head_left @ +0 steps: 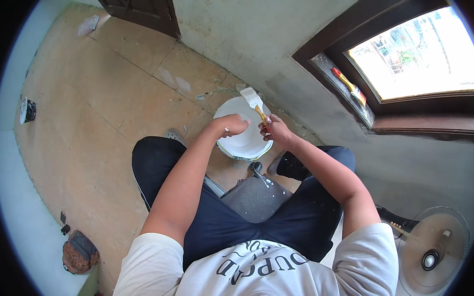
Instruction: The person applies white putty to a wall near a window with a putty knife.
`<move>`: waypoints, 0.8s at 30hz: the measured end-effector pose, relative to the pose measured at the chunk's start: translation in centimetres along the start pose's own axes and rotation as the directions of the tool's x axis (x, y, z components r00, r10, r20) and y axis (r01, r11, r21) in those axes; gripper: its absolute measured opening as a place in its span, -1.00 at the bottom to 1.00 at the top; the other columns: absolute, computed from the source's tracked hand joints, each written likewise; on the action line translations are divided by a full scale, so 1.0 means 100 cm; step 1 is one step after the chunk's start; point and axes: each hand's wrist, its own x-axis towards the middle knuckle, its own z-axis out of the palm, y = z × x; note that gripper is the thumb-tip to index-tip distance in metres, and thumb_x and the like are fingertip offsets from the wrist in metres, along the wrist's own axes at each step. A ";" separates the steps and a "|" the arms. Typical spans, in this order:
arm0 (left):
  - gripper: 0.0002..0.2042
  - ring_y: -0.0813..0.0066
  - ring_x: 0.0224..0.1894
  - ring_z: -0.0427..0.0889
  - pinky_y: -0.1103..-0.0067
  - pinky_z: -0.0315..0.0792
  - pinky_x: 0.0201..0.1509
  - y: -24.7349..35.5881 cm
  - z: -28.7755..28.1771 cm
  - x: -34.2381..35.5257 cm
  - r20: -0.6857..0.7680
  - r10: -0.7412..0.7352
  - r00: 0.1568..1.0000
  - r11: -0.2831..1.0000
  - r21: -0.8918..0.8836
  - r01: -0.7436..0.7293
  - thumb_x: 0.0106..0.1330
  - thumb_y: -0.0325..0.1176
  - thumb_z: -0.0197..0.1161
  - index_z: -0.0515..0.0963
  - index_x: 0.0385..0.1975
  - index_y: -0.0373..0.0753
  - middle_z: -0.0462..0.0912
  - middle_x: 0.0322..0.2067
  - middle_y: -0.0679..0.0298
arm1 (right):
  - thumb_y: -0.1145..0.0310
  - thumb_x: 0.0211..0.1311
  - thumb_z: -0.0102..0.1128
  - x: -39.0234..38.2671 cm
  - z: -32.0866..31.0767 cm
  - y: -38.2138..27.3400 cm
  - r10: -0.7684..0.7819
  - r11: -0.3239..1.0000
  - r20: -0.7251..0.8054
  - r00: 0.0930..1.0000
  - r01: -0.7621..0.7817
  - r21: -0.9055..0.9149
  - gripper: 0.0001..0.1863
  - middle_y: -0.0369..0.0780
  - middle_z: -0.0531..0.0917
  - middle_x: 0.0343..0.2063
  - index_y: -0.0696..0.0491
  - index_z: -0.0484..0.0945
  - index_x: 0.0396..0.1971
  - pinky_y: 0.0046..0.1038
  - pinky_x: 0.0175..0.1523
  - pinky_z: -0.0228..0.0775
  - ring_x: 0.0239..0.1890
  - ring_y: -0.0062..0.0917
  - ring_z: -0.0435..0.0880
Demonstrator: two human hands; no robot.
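A white round bucket (242,144) stands on the floor between my knees, white inside. My right hand (276,130) is closed round the yellow handle of a paintbrush (253,99) at the bucket's right side. Its wide head is coated white and points up and left, over the far rim. Over the left part of the bucket, my left hand (235,125) is closed with its fingers curled in. Whatever it may hold is hidden, and I cannot tell whether it touches the rim.
A second paintbrush (349,87) with a red and yellow handle lies on the window ledge (330,72). An electric fan (432,257) stands at the lower right. On the floor at left are a small paint-smeared pot (28,110) and a brown bag-like item (80,252). A dark door (140,6) is at the back.
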 end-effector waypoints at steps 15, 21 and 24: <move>-0.72 0.40 -0.37 0.62 0.42 0.55 -0.27 0.033 0.043 0.018 -0.327 -0.077 0.942 0.341 -0.896 -0.284 0.46 -0.23 -0.08 0.48 -0.21 -0.33 0.55 -0.42 0.24 | 0.47 0.30 -0.02 -0.006 0.018 -0.010 -0.480 0.733 0.310 0.820 0.570 -0.372 -0.65 0.09 0.47 -0.14 0.26 0.07 -0.06 -0.32 -0.04 0.47 0.02 -0.39 0.53; -0.73 0.40 -0.30 0.58 0.57 0.51 -0.33 0.030 0.053 0.022 -0.411 -0.126 0.903 0.325 -0.877 -0.354 0.48 -0.32 -0.16 0.37 -0.09 -0.41 0.55 -0.22 0.10 | 0.28 0.23 0.00 -0.019 -0.043 -0.088 0.006 0.343 0.426 0.905 0.399 -0.851 -0.66 -0.04 0.67 -0.42 0.26 0.56 -0.22 -0.34 -0.38 0.51 -0.50 -0.31 0.68; -0.77 0.61 -0.52 0.42 0.74 0.31 -0.59 0.044 0.050 0.020 -0.362 -0.064 0.930 0.431 -0.851 -0.301 0.49 -0.29 -0.19 0.32 -0.10 -0.32 0.52 -0.32 0.21 | 0.38 0.08 -0.02 -0.022 -0.100 -0.109 -0.152 0.358 0.170 0.974 0.215 -0.909 -0.70 -0.01 0.67 -0.48 0.17 0.63 -0.28 -0.29 -0.33 0.54 -0.54 -0.27 0.68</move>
